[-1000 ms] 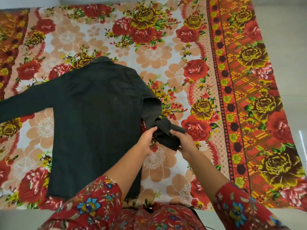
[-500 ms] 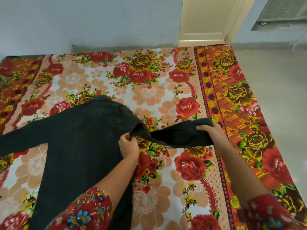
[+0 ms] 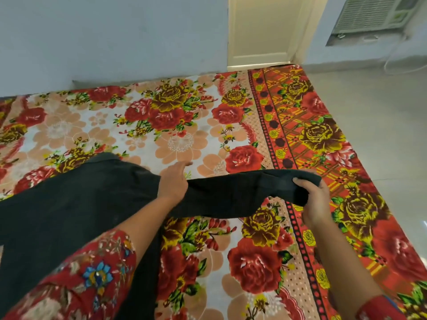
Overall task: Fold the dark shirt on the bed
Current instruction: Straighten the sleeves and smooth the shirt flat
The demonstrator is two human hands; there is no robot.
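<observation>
- In the head view, we saw the dark shirt [image 3: 69, 204] lying on the bed [image 3: 180, 144]. Its body was spread over the left part of the floral bedspread, and its collar end pointed toward the far wall [image 3: 115, 38].
- The shirt's right-side sleeve [image 3: 231, 195] was stretched out sideways across the bedspread, away from the body and toward the red patterned border of the bed.
- Our left hand [image 3: 173, 183] lay flat where that sleeve met the body of the shirt. Its fingers were straight and pointed away from us, and they closed around nothing. The fingertips reached past the cloth onto the bedspread.
- Our right hand [image 3: 312, 197] gripped the cuff end of the sleeve, with the fingers curled round a bunch of dark cloth. We could not tell whether that end touched the bedspread or was lifted just above it.
- The two hands were well apart, with the length of the sleeve between them.
- Both forearms came in from the bottom edge. The left wore a red flowered garment sleeve [image 3: 87, 273], and a red cuff [image 3: 379, 308] showed on the right.
- Beyond the bed we saw a cream door [image 3: 261, 28], and a grilled wall unit [image 3: 369, 15] at the top right. Pale floor [image 3: 381, 112] ran along the bed's right side.
</observation>
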